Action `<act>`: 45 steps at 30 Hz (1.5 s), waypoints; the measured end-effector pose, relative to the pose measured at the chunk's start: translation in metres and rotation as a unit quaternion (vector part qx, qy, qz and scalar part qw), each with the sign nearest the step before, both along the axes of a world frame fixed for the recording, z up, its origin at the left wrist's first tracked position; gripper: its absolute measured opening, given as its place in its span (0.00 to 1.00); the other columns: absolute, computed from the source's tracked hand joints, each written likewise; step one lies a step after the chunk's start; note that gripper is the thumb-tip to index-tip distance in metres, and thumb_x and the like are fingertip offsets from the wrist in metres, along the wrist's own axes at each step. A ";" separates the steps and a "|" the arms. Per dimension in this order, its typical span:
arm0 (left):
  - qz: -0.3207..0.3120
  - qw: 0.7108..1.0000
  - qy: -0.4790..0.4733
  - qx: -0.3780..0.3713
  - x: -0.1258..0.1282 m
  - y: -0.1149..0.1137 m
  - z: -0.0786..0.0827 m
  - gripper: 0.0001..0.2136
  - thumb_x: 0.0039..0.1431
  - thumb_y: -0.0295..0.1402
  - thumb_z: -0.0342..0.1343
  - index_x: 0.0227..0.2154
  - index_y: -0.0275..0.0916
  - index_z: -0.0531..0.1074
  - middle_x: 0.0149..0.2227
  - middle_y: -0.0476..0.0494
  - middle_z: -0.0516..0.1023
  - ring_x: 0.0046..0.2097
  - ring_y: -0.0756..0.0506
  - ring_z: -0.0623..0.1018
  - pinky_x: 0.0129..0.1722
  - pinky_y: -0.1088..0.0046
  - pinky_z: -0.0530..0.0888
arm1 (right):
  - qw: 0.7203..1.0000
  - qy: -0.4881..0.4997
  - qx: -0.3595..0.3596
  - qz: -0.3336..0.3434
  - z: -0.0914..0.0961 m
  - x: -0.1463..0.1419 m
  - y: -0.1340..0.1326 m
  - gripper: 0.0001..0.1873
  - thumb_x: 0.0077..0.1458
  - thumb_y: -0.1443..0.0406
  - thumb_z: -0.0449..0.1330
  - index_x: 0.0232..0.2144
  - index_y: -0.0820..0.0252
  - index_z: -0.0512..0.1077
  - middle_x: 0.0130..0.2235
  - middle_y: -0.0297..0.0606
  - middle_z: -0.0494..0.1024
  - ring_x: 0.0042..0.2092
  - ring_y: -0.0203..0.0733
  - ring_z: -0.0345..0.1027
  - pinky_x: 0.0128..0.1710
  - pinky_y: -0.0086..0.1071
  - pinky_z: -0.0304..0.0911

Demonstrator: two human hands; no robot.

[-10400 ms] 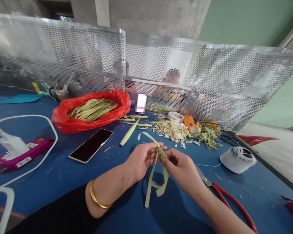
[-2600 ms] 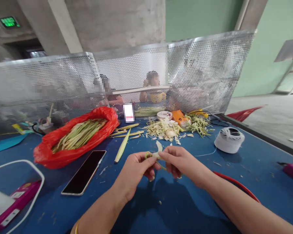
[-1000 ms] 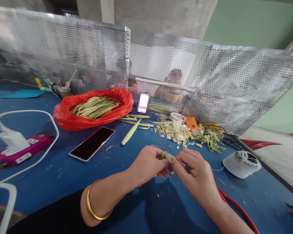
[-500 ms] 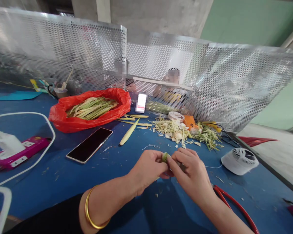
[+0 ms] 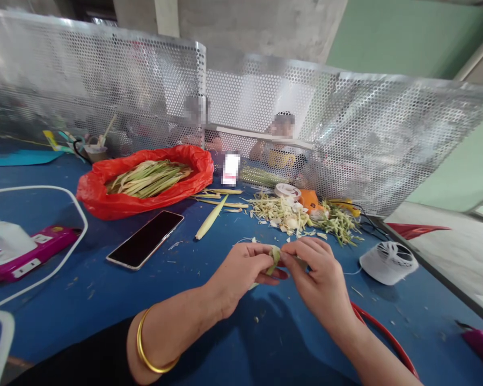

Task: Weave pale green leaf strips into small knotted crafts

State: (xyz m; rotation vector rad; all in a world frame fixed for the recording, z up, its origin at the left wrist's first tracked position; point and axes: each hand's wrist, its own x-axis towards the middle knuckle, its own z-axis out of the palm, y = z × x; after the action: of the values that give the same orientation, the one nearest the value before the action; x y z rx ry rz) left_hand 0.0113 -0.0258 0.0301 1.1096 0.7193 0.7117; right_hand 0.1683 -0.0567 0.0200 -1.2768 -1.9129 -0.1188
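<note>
Over the blue table (image 5: pixel 104 300), my left hand (image 5: pixel 241 271) and my right hand (image 5: pixel 320 276) meet, both pinched on a small folded piece of pale green leaf strip (image 5: pixel 273 258). Fingertips of both hands press the piece between them. A gold bangle (image 5: pixel 145 348) sits on my left wrist. Beyond the hands lies a single leaf stalk (image 5: pixel 211 217) and a heap of leaf trimmings (image 5: pixel 301 214).
A red plastic bag (image 5: pixel 145 182) holds several green leaf strips. A black phone (image 5: pixel 145 238) lies left of the hands. A pink power strip (image 5: pixel 28 252) with white cable is far left, a small white fan (image 5: pixel 388 261) right, red-handled scissors (image 5: pixel 382 335) under my right arm. People sit behind the perforated metal screen (image 5: pixel 346 128).
The long hanging leaf strip seen earlier has been worked down into a small folded piece between my fingertips. Over the last second the hands stayed together, turning it slightly.
</note>
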 end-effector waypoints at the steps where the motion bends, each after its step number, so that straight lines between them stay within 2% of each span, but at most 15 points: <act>1: -0.003 1.000 -0.004 -0.001 0.000 0.000 0.000 0.10 0.49 0.28 0.53 0.30 0.34 0.79 0.27 0.45 0.75 0.34 0.47 0.78 0.40 0.72 0.74 | 1.000 0.006 -0.002 0.004 0.001 -0.001 0.000 0.10 0.61 0.68 0.54 0.27 0.55 0.68 0.27 0.32 0.74 0.31 0.39 0.67 0.43 0.37 0.55; 9: -0.016 0.999 -0.030 -0.021 -0.003 0.005 -0.004 0.13 0.48 0.27 0.56 0.37 0.34 0.80 0.34 0.42 0.80 0.37 0.46 0.79 0.40 0.72 0.74 | 1.000 0.002 -0.013 0.017 0.001 -0.002 -0.002 0.07 0.62 0.69 0.52 0.33 0.54 0.68 0.29 0.31 0.74 0.34 0.39 0.68 0.54 0.42 0.50; 11: -0.019 0.999 -0.025 -0.020 -0.003 0.005 -0.005 0.12 0.49 0.27 0.58 0.38 0.35 0.80 0.36 0.41 0.80 0.38 0.47 0.79 0.40 0.73 0.73 | 1.000 0.021 -0.001 -0.007 0.000 -0.001 -0.001 0.05 0.60 0.69 0.53 0.35 0.54 0.67 0.30 0.31 0.75 0.35 0.40 0.69 0.54 0.43 0.52; 14: -0.028 0.999 -0.019 -0.011 -0.002 0.004 -0.006 0.11 0.50 0.31 0.60 0.38 0.37 0.80 0.37 0.42 0.81 0.39 0.47 0.80 0.40 0.74 0.73 | 0.998 0.051 0.007 -0.041 -0.002 -0.001 0.001 0.05 0.59 0.68 0.55 0.31 0.54 0.65 0.29 0.31 0.75 0.35 0.42 0.69 0.50 0.42 0.56; 19: -0.015 1.000 -0.005 0.000 -0.001 0.003 -0.005 0.11 0.52 0.34 0.61 0.39 0.37 0.80 0.35 0.42 0.81 0.38 0.48 0.79 0.38 0.75 0.72 | 0.998 0.044 -0.036 -0.020 -0.005 -0.006 0.000 0.11 0.64 0.66 0.50 0.28 0.55 0.65 0.28 0.30 0.74 0.33 0.39 0.68 0.48 0.40 0.56; 23: -0.009 1.000 0.003 0.000 0.000 0.002 -0.006 0.09 0.51 0.32 0.61 0.36 0.37 0.80 0.33 0.43 0.81 0.34 0.50 0.79 0.36 0.76 0.72 | 0.999 0.024 -0.035 -0.022 -0.005 -0.010 -0.003 0.08 0.66 0.66 0.47 0.41 0.56 0.66 0.33 0.35 0.75 0.41 0.42 0.68 0.47 0.40 0.56; 25: -0.007 1.000 0.009 0.001 0.000 0.002 -0.006 0.09 0.50 0.32 0.62 0.34 0.36 0.80 0.32 0.44 0.81 0.33 0.50 0.78 0.36 0.76 0.72 | 0.999 -0.014 -0.037 -0.003 -0.003 -0.008 -0.003 0.09 0.66 0.67 0.47 0.45 0.56 0.65 0.33 0.35 0.74 0.40 0.41 0.68 0.49 0.41 0.54; 30: -0.014 0.999 0.041 -0.001 -0.003 0.003 -0.003 0.07 0.50 0.32 0.61 0.31 0.34 0.78 0.30 0.45 0.79 0.33 0.49 0.79 0.37 0.74 0.73 | 0.992 -0.082 -0.038 0.091 0.008 0.003 0.002 0.11 0.65 0.69 0.48 0.39 0.55 0.70 0.30 0.32 0.72 0.33 0.37 0.67 0.53 0.43 0.53; 33: -0.022 0.998 0.066 -0.003 -0.004 0.004 0.001 0.06 0.51 0.32 0.60 0.30 0.35 0.78 0.29 0.45 0.79 0.32 0.48 0.80 0.36 0.72 0.73 | 0.985 -0.122 -0.038 0.119 0.014 0.009 0.002 0.13 0.63 0.72 0.48 0.39 0.56 0.71 0.30 0.32 0.73 0.32 0.36 0.67 0.57 0.45 0.50; 40: -0.034 0.995 0.095 0.009 -0.003 0.004 0.000 0.04 0.48 0.29 0.59 0.27 0.36 0.77 0.25 0.48 0.78 0.33 0.47 0.80 0.36 0.72 0.73 | 0.971 -0.206 -0.001 0.123 0.017 0.010 0.000 0.20 0.57 0.78 0.44 0.38 0.57 0.73 0.28 0.32 0.72 0.30 0.35 0.67 0.59 0.49 0.50; 45: -0.042 0.994 0.097 0.002 -0.004 0.006 0.000 0.03 0.45 0.29 0.60 0.25 0.36 0.77 0.24 0.50 0.77 0.31 0.48 0.79 0.35 0.73 0.73 | 0.971 -0.209 0.050 0.100 0.014 0.008 0.001 0.16 0.57 0.77 0.49 0.32 0.57 0.74 0.35 0.37 0.73 0.35 0.38 0.68 0.57 0.48 0.51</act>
State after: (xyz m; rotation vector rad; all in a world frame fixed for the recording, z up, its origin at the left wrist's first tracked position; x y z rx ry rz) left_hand 0.0072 -0.0202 0.0297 1.2168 0.8313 0.5386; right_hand 0.1764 -0.0556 0.0345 -1.0414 -2.3498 -0.4012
